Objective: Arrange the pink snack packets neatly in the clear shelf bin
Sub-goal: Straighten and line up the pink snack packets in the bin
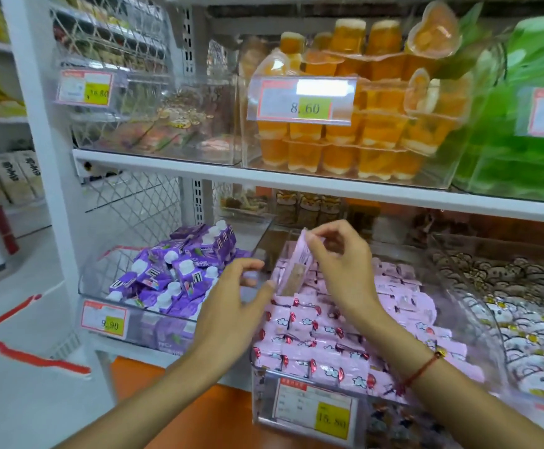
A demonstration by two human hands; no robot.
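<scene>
The right hand [338,264] pinches the top edge of 1 flat pink plastic snack packet [293,270] between thumb and fingertips, holding it upright and a little tilted above the left rear part of the clear plastic shelf bin [264,400]. The left hand [231,306] hangs just left of that grip with its fingers spread and loosely bent; its thumb lies against the held packet's lower left edge, and it holds nothing else. A red string bracelet [421,371] circles the right wrist.

Below and in front of the pinch, the pile of pink printed snack packets [329,338] fills the bin, lying in rough overlapping rows. On the bin's front face, nearer the camera than the grip, sits a red-bordered price label with a yellow patch reading 15.80 [316,413].

To the left of the grip, a second clear bin holds purple pouches with white caps [173,273], tagged 9.90. To the right, another bin holds white cartoon-printed packets [530,328]. Above the grip, on the next white shelf board [296,183], stand stacked orange jelly cups [355,134] behind a tag reading 8.60.
</scene>
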